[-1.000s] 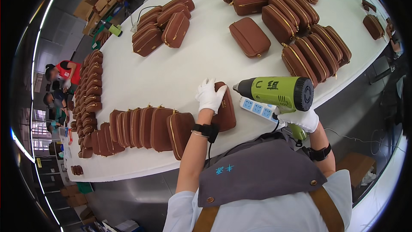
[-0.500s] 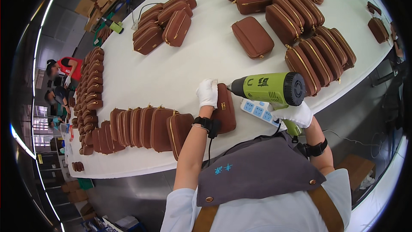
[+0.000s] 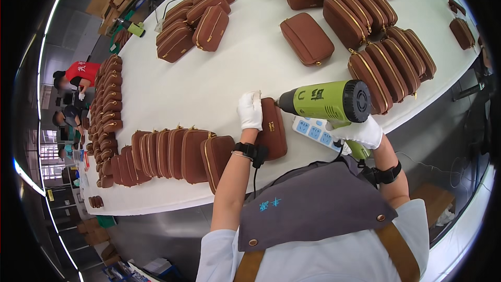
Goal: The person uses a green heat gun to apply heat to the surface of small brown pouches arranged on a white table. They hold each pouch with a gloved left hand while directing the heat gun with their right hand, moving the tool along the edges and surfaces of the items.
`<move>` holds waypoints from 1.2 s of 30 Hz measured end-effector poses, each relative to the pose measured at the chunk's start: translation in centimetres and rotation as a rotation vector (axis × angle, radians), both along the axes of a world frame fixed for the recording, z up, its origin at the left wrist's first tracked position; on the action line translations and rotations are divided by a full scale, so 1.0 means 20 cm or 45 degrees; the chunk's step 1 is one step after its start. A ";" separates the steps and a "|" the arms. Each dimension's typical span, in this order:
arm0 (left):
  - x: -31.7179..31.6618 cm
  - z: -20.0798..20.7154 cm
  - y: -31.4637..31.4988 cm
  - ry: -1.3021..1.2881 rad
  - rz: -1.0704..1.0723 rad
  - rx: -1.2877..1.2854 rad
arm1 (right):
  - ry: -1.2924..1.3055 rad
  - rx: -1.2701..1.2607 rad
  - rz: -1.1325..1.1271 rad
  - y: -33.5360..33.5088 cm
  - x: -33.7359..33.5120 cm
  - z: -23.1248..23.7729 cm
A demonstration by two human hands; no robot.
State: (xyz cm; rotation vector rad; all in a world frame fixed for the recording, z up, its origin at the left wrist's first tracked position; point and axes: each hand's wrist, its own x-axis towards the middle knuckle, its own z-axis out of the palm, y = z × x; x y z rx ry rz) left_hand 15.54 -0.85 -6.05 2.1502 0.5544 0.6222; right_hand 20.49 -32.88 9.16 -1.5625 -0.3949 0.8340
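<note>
A green and black heat gun (image 3: 319, 100) is gripped in my gloved right hand (image 3: 361, 131), its nozzle pointing left at the upper edge of a small brown zip bag (image 3: 274, 134). The nozzle tip is very close to the bag; whether it touches cannot be made out. My gloved left hand (image 3: 250, 112) holds this bag along its upper left side, fingers together and partly hidden. Gold lettering shows on the bag's face. To the left of my left wrist, a row of similar brown bags (image 3: 197, 154) stands upright.
Beneath the heat gun lies a white and blue power strip (image 3: 313, 129). More brown bags stand in groups at the far left (image 3: 176, 42) and right (image 3: 392, 70), with one bag (image 3: 307, 39) lying alone. Two people work beyond the table's left edge, near another green heat gun (image 3: 133, 27).
The heat gun and my right hand have shifted slightly upward. My left hand stays at the bag. A person in red at the far left has bent further over.
</note>
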 end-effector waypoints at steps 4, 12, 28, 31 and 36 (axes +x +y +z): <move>0.01 0.33 -0.15 0.531 -0.323 0.665 | 0.242 -0.034 0.110 -0.14 -0.02 0.04; 0.06 0.09 -0.04 0.541 -0.176 0.467 | 0.318 -0.027 -0.048 -0.22 -0.16 0.03; -0.70 0.20 -0.19 0.033 0.072 0.271 | -0.175 -0.107 0.354 -0.35 -0.23 0.01; -0.73 0.25 -0.29 -0.012 0.038 0.391 | -0.165 -0.161 0.363 -0.34 -0.23 0.03; -0.60 0.33 -0.43 0.300 0.012 0.548 | -0.005 -0.125 0.359 -0.36 -0.22 0.03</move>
